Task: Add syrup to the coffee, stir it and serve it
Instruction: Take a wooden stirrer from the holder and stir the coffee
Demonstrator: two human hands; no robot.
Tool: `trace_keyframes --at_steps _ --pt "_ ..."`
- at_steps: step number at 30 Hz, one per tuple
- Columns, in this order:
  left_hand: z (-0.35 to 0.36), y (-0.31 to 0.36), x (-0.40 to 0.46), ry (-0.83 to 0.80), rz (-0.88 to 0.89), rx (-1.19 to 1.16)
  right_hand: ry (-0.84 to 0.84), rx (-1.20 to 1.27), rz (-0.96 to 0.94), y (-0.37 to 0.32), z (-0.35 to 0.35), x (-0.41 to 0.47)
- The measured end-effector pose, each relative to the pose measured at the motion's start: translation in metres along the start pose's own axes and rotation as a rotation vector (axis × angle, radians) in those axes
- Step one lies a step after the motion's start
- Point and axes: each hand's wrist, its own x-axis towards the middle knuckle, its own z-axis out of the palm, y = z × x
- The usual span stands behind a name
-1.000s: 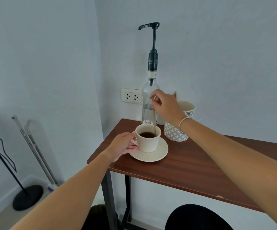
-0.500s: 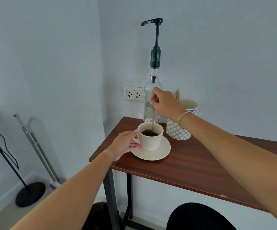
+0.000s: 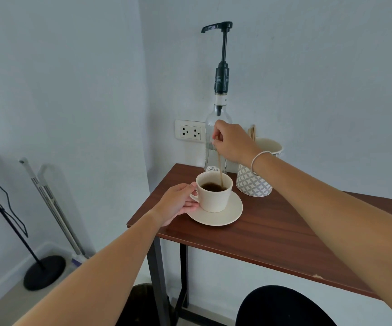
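Cream ceramic cup [image 3: 214, 192] of dark coffee [image 3: 213, 186] stood upright on round cream saucer [image 3: 216, 214], near the left corner of the dark brown wooden table [image 3: 272, 234]. Left hand [image 3: 178, 203] lay left of the cup, thumb and fingers closed around its handle, fingertips touching the saucer edge. Right hand [image 3: 231, 142] was above and behind the cup, fingers pinched narrow on the top of a thin brown wooden stir stick [image 3: 220, 170]; the stick's lower end was dipped in the coffee. Clear glass syrup bottle with tall black pump [image 3: 220, 97] stood just behind the cup against the wall. White patterned holder cup [image 3: 253, 182] with spare sticks stood right of the cup, apart from the saucer.
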Motion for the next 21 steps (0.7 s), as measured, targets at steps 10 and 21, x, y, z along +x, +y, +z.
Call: trace_keyframes --at_steps 10,21 --pt "-0.001 -0.001 0.001 -0.01 0.008 -0.02 0.016 0.05 0.054 -0.003 0.001 -0.001" --pt "-0.002 -0.002 0.003 -0.015 0.009 -0.035 -0.036 0.197 0.081 -0.01 0.002 0.002"
